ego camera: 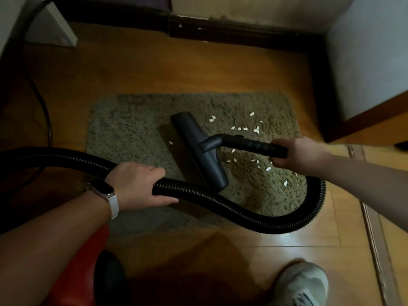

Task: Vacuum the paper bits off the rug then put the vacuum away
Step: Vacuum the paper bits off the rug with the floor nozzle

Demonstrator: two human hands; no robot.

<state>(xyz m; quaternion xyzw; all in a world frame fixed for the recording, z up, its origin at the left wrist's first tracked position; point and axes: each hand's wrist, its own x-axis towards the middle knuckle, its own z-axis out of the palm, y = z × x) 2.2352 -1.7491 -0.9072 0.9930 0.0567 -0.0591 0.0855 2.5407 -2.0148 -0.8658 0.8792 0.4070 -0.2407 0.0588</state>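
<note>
A shaggy olive-brown rug [132, 129] lies on the wooden floor. Several white paper bits [245, 128] are scattered over its right half, and one bit lies just left of the nozzle. The black floor nozzle [198, 149] rests across the middle of the rug. My right hand [298, 153] grips the black wand handle [249, 144] behind the nozzle. My left hand [136, 184], with a watch on the wrist, holds the ribbed black hose [242, 213], which loops round to the right and back up to the handle. The red vacuum body [88, 261] sits at the lower left.
A dark baseboard [231, 32] runs along the far wall. A pale panel with a wooden edge [364, 85] stands at the right. A black cable [47, 120] trails down the left floor. My shoe [302, 283] is at the bottom right.
</note>
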